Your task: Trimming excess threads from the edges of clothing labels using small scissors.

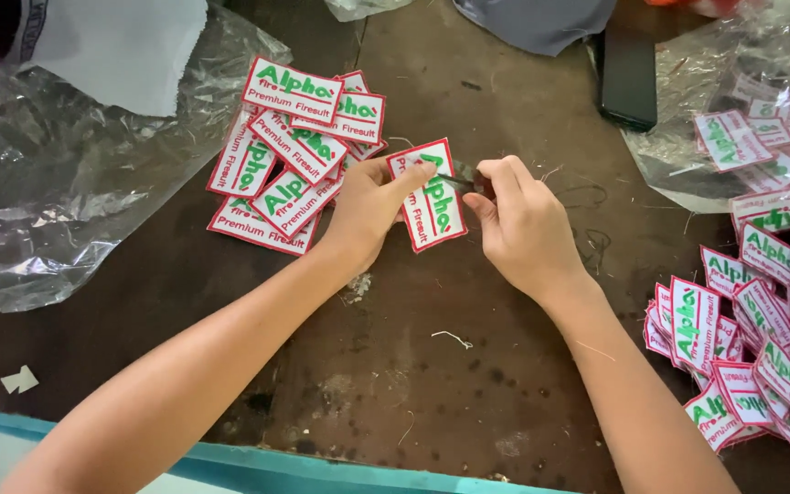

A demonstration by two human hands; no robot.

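White embroidered patch (433, 206), red-edged with green lettering, held just above the dark wooden table (395, 366). Pinched at its left edge by the left hand (372, 206), thumb on top, fingers closed beneath. Met at its upper right edge by the right hand (523, 224), fingers narrowed around a small dark tool (462, 177); kind of tool too small to tell, probably thread snips, tip touching the patch's border.

Left of the patch and just beside it: fanned pile of like patches (290, 155). Far right of the patch: second, larger heap (752, 357), partly spilling from a clear plastic bag (742, 82). Below the patch: loose thread scrap (454, 339) on bare wood. Above and right of the patch: flat black slab (628, 78), maybe a phone.

Risks, as judged from this:
- Tool tip set right on the red edging; could nick the border stitching if angled inward or closed too deep.
- Left thumb close to the tip; could be caught on a slip.
- Patch gripped at one edge only; could twist or flex under pressure, throwing the tip off line.
- Piles alike on both sides; easy to mix if the patch lands on the wrong one.
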